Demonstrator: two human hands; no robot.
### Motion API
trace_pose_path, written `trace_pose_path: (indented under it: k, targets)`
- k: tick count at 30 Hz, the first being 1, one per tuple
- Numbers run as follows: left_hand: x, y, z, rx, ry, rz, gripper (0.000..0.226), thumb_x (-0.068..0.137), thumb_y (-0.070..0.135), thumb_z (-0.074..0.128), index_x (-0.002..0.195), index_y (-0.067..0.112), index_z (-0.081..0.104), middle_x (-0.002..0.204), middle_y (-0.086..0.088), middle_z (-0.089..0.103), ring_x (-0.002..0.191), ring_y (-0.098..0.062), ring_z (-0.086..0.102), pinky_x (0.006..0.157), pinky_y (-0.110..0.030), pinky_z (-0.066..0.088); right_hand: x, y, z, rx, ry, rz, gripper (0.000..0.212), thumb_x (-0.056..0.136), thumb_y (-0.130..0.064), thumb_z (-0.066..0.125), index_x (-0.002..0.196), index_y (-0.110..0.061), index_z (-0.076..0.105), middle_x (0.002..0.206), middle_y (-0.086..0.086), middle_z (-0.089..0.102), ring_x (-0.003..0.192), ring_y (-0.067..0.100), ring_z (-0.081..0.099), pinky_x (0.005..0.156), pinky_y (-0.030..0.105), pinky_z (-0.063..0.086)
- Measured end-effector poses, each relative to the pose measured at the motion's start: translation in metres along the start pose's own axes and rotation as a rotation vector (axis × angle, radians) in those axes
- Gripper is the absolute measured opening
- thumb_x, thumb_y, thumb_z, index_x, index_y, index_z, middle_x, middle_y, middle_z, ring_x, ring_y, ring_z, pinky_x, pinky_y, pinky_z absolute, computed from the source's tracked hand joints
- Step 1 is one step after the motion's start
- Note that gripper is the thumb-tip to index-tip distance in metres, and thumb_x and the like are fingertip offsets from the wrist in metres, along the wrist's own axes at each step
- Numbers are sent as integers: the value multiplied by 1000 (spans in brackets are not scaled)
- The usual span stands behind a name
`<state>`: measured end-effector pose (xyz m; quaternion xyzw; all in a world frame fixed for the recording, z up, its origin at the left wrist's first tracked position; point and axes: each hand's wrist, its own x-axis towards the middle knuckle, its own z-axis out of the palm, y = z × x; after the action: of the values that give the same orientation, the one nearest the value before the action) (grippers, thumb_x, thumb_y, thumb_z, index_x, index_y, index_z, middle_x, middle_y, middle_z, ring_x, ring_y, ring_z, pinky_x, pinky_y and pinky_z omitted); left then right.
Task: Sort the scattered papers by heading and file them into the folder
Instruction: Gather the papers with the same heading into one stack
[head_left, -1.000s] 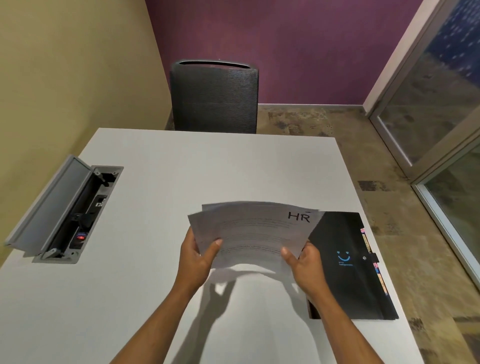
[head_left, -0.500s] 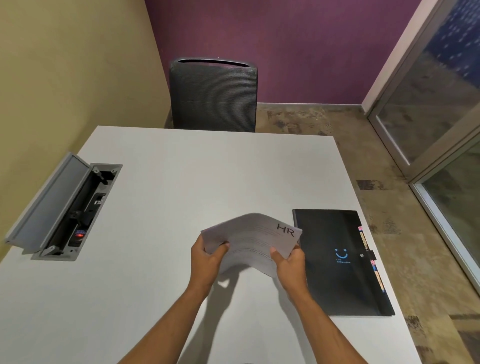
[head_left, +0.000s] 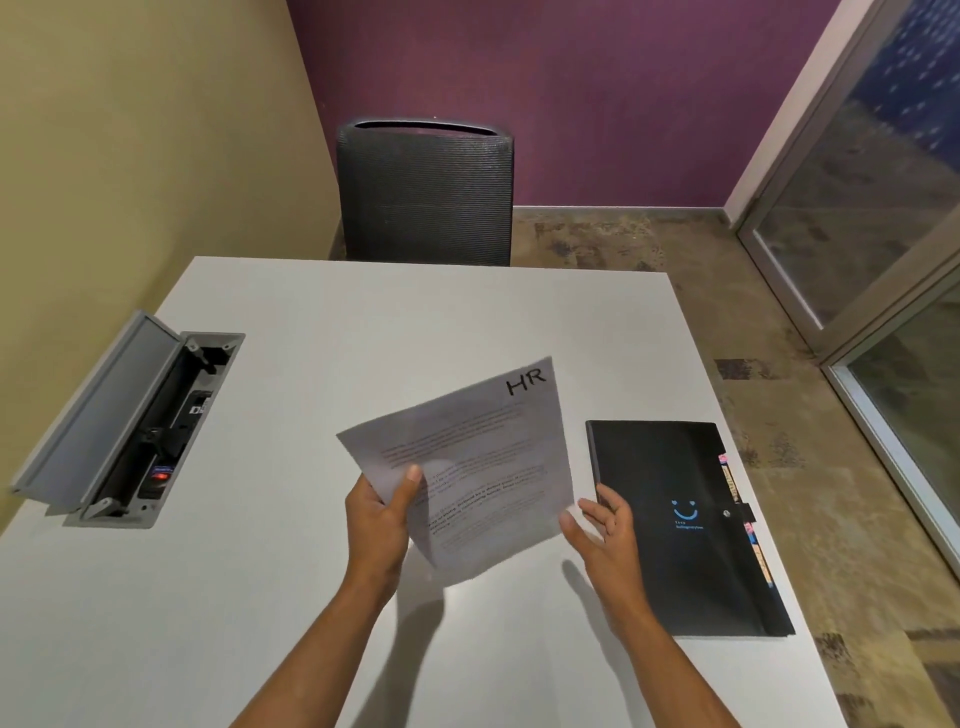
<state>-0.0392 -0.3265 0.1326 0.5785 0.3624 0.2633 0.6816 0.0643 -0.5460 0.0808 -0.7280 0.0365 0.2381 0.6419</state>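
Note:
A sheaf of white papers (head_left: 483, 457) with "HR" handwritten at the top right corner is held up above the white table (head_left: 322, 322), tilted. My left hand (head_left: 382, 514) pinches its lower left edge, thumb on top. My right hand (head_left: 605, 535) is off the paper, fingers spread, between the sheet's right edge and the black folder (head_left: 685, 525). The folder lies shut and flat at the table's right side, with a blue smiley on its cover and coloured tabs along its right edge.
An open grey cable box (head_left: 130, 421) is sunk into the table at the left, its lid standing up. A dark mesh chair (head_left: 426, 187) stands at the far edge. Glass panels (head_left: 883, 218) and patterned floor lie to the right.
My right hand has let go of the papers and opened towards the folder. The left hand alone now holds the sheaf, which has straightened and tilted up.

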Motion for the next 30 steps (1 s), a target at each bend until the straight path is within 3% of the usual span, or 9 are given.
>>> trace_pose_path:
  k: [2,5,9,12,16,19,24,28,30]
  targets:
    - [2,2,0,-65,12,-9,15,93,16,62,107,19,66,102,-4,74,95,-24,70,83,-39,55,1,5,-4,121,0,91,84,78,-39,81,144,-29,32,135,0,55,118,16,55,91,31,44]
    - [1,0,5,-212,26,-75,23,95,13,58,114,24,64,112,-4,72,105,-24,68,88,-40,54,-2,12,-4,308,-104,173,113,44,-65,89,139,-28,39,125,-1,67,120,19,60,102,38,45]
    - [-9,-8,16,-359,-9,-169,31,93,9,56,122,19,59,115,-4,72,105,-19,69,81,-28,58,-5,17,-1,507,-318,199,90,64,-41,90,139,-20,46,134,9,63,126,26,58,100,40,52]
    - [-13,-20,14,-371,-2,-236,38,92,4,57,128,18,57,116,-3,71,106,-21,68,81,-33,59,-1,23,-1,497,-225,205,63,80,-12,74,138,-15,49,131,9,65,123,25,61,98,40,53]
    - [-7,-31,-6,-326,36,-298,54,71,13,77,122,15,61,115,-7,71,104,-25,69,87,-42,57,6,26,-15,246,-77,174,34,93,0,59,125,-12,60,120,7,71,111,23,67,82,32,59]
    - [4,-37,-32,-183,47,-336,40,79,6,75,116,12,62,113,-15,70,97,-31,69,86,-43,55,7,20,-25,99,-19,143,26,93,-3,61,117,-14,62,113,5,73,102,19,70,78,32,59]
    - [19,-38,-60,222,-126,-264,27,82,-1,72,101,17,66,100,-6,73,94,-29,69,86,-46,55,14,5,-26,1,36,53,23,92,-5,64,114,-12,63,109,5,72,103,25,69,83,42,59]
    - [23,-35,-61,323,-153,-204,23,83,-6,68,96,14,67,96,-4,74,93,-26,70,83,-39,57,14,-11,-19,10,38,-45,24,90,0,65,111,-12,63,101,0,72,92,11,71,70,23,58]
    - [23,-33,-58,324,-155,-177,22,85,-3,68,98,14,66,98,-1,73,91,-19,70,81,-33,56,16,-12,-17,20,26,-89,28,88,4,67,107,-16,64,101,0,73,92,9,70,77,21,57]
